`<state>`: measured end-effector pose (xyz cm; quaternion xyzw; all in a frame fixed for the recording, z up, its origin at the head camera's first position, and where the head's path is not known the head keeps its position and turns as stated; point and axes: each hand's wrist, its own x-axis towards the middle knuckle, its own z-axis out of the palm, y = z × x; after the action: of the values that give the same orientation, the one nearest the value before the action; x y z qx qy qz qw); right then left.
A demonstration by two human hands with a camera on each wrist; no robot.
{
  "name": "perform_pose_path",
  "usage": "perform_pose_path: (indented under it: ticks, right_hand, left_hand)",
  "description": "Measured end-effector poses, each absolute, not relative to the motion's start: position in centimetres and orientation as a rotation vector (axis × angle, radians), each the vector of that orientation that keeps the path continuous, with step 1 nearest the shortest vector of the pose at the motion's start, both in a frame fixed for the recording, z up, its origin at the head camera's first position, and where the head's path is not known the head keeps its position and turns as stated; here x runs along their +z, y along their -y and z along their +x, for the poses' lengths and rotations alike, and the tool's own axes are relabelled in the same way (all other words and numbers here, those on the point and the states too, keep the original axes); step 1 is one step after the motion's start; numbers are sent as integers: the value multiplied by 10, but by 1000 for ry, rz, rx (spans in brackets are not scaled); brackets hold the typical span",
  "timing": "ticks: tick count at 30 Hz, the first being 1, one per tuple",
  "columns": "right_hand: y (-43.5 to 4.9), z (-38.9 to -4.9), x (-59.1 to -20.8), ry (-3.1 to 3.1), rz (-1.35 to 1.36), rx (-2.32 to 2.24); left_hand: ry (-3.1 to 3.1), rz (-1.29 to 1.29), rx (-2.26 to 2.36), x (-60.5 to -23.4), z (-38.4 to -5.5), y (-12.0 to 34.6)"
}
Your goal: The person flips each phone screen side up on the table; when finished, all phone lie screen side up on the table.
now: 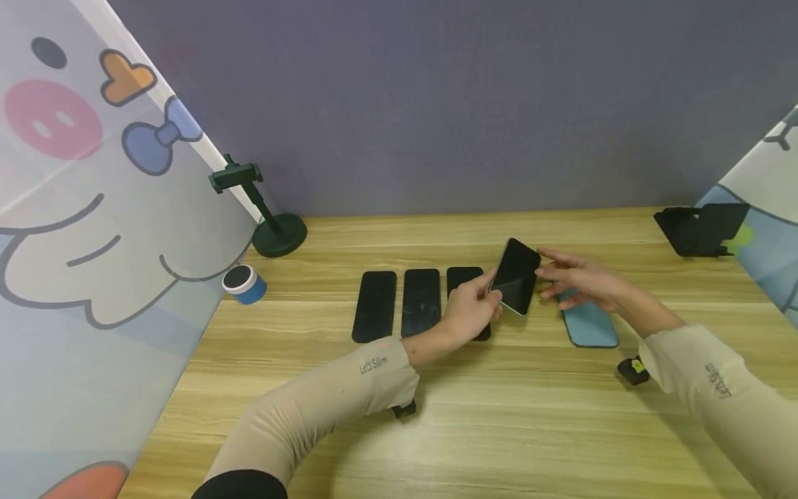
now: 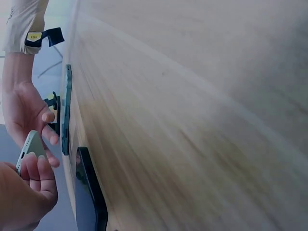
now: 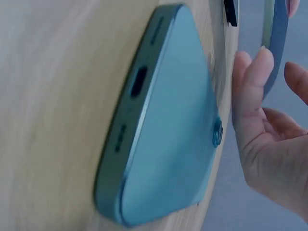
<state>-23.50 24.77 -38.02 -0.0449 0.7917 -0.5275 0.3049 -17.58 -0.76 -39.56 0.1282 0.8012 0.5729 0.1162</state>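
Observation:
My left hand [image 1: 466, 309] grips a smartphone [image 1: 516, 276] by its lower left edge, raised and tilted above the table with its black screen up. In the left wrist view its pale green frame [image 2: 32, 147] shows. At its right edge is my right hand [image 1: 586, 281], fingers loosely spread; whether a fingertip touches it I cannot tell. Below the right hand lies a blue phone [image 1: 589, 322], back up, with its camera bump visible in the right wrist view. Three dark-screened phones lie in a row: left [image 1: 375, 305], middle [image 1: 421, 301] and right [image 1: 464, 276], the last partly hidden by my left hand.
A dark green phone stand [image 1: 279, 234] is at the back left, near a blue-and-white jar [image 1: 245, 284]. At the back right sits a black folding stand [image 1: 701, 229]. A grey panel [image 1: 436, 104] closes off the back of the wooden table [image 1: 499, 430].

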Motion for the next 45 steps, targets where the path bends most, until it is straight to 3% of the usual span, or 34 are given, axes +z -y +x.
perform_pose_path:
  ticks: [16,32,45]
  right_hand:
    - [-245,-233,-382,-2075,-142,-1617]
    - [-247,-231,-382,-2097,-174,-1559]
    - [-244,-230,-385,-2084,-185,-1496]
  left_hand:
    - [-2211,427,1614,-389,-177,8]
    - [-2336,694,1228,-391,-182,19]
    - [-2376,605,1067,-391,-181,15]
